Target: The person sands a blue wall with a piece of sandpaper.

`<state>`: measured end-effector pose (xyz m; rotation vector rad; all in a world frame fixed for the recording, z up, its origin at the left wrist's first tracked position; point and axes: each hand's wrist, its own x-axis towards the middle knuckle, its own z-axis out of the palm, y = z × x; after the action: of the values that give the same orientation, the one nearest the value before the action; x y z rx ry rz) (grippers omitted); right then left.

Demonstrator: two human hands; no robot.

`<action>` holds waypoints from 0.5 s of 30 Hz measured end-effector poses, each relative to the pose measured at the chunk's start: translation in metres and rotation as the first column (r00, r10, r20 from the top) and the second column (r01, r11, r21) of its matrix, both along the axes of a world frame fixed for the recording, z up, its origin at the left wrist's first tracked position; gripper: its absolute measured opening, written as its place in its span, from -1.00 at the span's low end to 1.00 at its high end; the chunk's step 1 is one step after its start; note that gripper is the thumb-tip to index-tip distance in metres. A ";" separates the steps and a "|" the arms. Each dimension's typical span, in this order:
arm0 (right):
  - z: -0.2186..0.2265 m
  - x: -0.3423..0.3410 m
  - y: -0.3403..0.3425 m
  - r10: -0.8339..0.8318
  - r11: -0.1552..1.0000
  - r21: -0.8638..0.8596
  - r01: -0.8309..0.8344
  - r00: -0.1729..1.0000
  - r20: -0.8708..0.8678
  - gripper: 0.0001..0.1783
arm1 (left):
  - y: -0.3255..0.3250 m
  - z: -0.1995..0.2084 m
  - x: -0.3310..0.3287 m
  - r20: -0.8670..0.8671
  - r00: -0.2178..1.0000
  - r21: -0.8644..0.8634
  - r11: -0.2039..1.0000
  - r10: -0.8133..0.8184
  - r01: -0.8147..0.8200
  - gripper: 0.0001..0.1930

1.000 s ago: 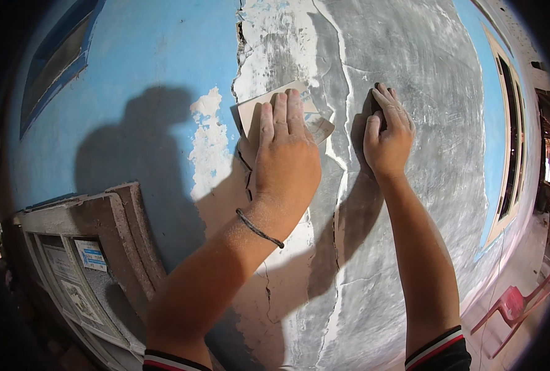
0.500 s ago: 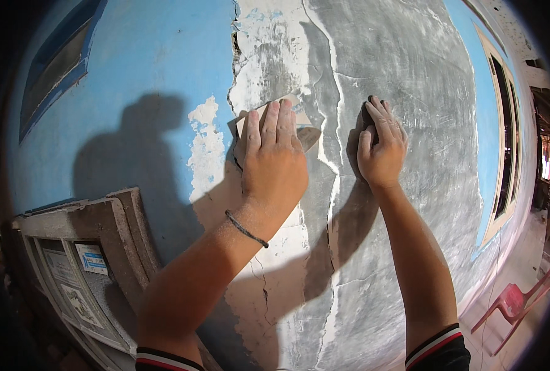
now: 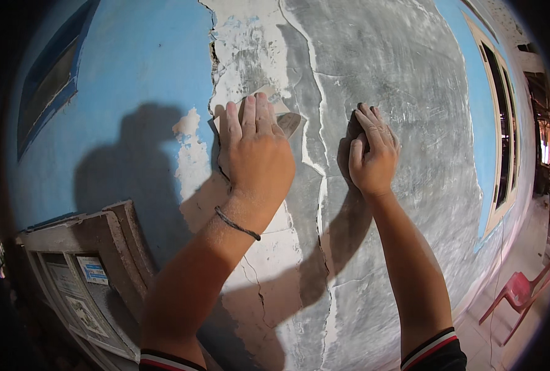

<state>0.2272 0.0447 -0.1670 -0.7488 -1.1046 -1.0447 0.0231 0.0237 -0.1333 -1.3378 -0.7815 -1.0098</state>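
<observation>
My left hand [image 3: 256, 154], with a dark cord bracelet at the wrist, presses a beige sheet of sandpaper [image 3: 279, 106] against the wall. Its fingers point upward over the sheet, and the sheet's edges show past them. Beneath lies a white patched strip [image 3: 241, 59] between blue paint and grey plaster. My right hand [image 3: 376, 151] rests on the grey plaster [image 3: 420, 148] to the right, fingers stretched out and dusted pale, holding nothing. Between the two hands runs a jagged white-filled crack [image 3: 313, 157].
A dark open crack [image 3: 214, 59] edges the blue paint. Lower left stands a wooden frame with panes [image 3: 126, 229]; above it is a blue-framed window [image 3: 71, 77]. At right are a pale-framed window [image 3: 494, 123] and a red plastic chair [image 3: 517, 290].
My left hand and the sandpaper have moved up a little along the white strip. My right hand stays on the grey plaster. The whole view has shifted slightly.
</observation>
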 end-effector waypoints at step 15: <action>-0.001 0.002 -0.003 -0.001 1.000 0.002 0.001 1.000 -0.001 -0.50 | -0.003 -0.006 -0.001 -0.003 0.999 -0.033 0.998 0.054 -0.054 -0.53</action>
<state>0.2294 0.0418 -0.1677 -0.7483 -1.1017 -1.0462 0.0222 0.0210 -0.1392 -1.3389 -0.8316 -0.9561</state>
